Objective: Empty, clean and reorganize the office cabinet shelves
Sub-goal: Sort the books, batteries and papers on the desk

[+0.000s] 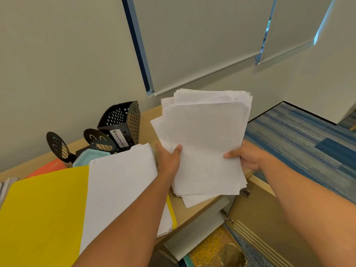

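Both hands held one loose sheaf of white paper [208, 143] above the right end of the cabinet top [148, 120]. Left hand [169, 160] gripped the sheaf's left edge, thumb on the upper face, fingers hidden beneath. Right hand [244, 157] gripped the right edge the same way, thumb on top. Sheets were fanned and uneven, corners sticking out at top and bottom; the sheaf was tilted up toward the wall.

Left of the sheaf, a second paper stack [119, 189] lay flat on the cabinet top, resting on a yellow folder [42, 209]. Behind that stack, toward the wall: a black perforated file holder [123, 120] labelled "MAGAZINE", two black oval bookends [57, 147] with face cut-outs, a pale blue lidded box [90, 157], and an orange folder [46, 168] partly covered by the yellow one.

Below the sheaf, the cabinet door [269, 218] stood open, hinges showing. Yellow speckled material [210, 247] showed inside the cabinet; could not tell what it was. Blue striped carpet [308, 143] lay right of the cabinet.
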Motion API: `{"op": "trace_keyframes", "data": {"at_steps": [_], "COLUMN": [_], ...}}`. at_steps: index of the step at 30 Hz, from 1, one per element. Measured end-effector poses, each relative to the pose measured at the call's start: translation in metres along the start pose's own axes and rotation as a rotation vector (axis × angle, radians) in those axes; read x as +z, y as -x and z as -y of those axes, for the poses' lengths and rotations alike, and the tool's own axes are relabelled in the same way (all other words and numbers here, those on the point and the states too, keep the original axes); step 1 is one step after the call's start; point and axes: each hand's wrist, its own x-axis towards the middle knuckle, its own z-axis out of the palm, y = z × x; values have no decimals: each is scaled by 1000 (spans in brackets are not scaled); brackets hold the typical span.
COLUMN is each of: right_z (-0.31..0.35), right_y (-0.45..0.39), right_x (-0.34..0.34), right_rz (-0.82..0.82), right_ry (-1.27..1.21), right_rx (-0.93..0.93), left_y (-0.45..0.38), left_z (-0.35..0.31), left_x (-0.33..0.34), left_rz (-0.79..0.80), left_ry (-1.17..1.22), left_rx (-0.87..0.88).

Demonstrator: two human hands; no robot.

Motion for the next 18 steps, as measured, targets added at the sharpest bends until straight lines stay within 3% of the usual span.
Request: {"op": "trace_keyframes", "data": {"at_steps": [4, 10, 13, 18], "right_z": [23, 61, 68, 43], "right_y": [-1, -7, -5, 3], "right_x": [16, 35, 40, 50], "right_rz": [-31, -209, -189, -135], "right_ry": [119, 18, 29, 119], "right_rx": [-75, -283, -336, -267], "left_y": [3, 11, 9, 11], "left_z": [-32, -81, -85, -49], "left_x": [-6, -18, -24, -28], "left_rz": [61, 66, 30, 11], "left_ry": [-15, 17, 47, 11], "left_rx": [191, 438, 464, 355]}}
